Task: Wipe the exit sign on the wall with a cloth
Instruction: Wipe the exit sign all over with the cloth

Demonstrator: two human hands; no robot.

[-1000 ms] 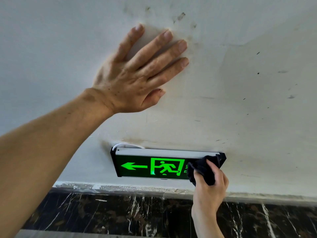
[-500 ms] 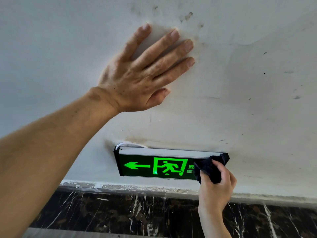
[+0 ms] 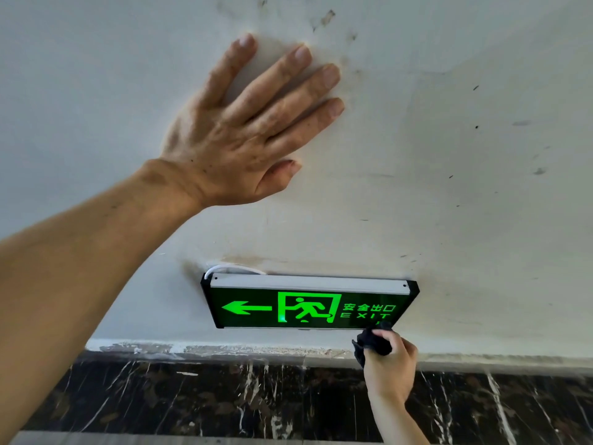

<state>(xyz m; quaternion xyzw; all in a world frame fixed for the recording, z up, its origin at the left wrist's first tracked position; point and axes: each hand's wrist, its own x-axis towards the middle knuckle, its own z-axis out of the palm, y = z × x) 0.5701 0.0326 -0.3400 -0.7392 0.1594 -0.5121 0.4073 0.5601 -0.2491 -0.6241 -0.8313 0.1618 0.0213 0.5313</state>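
The exit sign [image 3: 308, 305] is a black box low on the white wall, lit green with an arrow, a running figure and the word EXIT. Its whole face shows. My right hand [image 3: 390, 364] sits just below the sign's lower right corner, shut on a bunched black cloth [image 3: 372, 343]. The top of the cloth touches the sign's bottom edge. My left hand [image 3: 247, 133] lies flat on the wall well above the sign, fingers spread, holding nothing.
The white wall [image 3: 465, 187] carries dark smudges and specks. A white cable [image 3: 231, 269] loops out behind the sign's top left. Below the wall runs a black marble skirting [image 3: 224, 396] with white veins and a chipped paint edge.
My right hand has slid the cloth down off the right end of the sign's face to its lower right corner, uncovering the EXIT lettering. My left hand stays flat on the wall.
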